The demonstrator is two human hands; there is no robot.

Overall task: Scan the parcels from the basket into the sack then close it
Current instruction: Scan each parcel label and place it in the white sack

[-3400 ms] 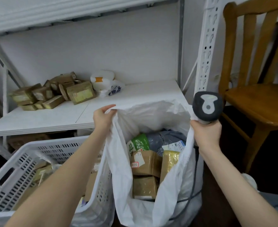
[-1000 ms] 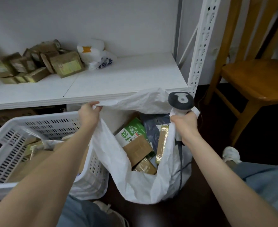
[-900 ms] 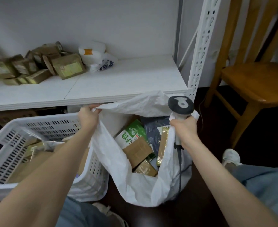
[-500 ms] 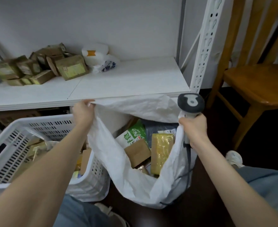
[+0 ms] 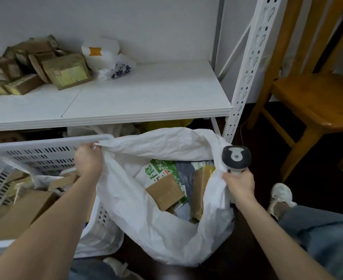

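A white sack [image 5: 138, 217] stands open on the dark floor, held at its rim by both hands. My left hand [image 5: 88, 161] grips the left edge of the rim. My right hand [image 5: 239, 183] grips the right edge together with the handle of a grey scanner [image 5: 235, 157]. Inside the sack lie several parcels: a brown cardboard box [image 5: 164, 191], a green-and-white carton [image 5: 162, 168], a yellowish wrapped parcel [image 5: 200, 188] and a grey bag [image 5: 185, 171]. To the left, a white plastic basket [image 5: 35, 147] holds more brown parcels [image 5: 21, 211].
A white metal shelf [image 5: 146, 98] runs behind the sack, with a pile of brown boxes [image 5: 31, 65] and a white bag [image 5: 103, 53] on it. A wooden chair [image 5: 316, 93] stands at the right. My shoe [image 5: 280, 196] and jeans leg are beside the sack.
Both hands have kept their grip on the sack's rim and lowered it slightly. The parcels inside have shifted, the yellowish one now leaning toward the right wall.
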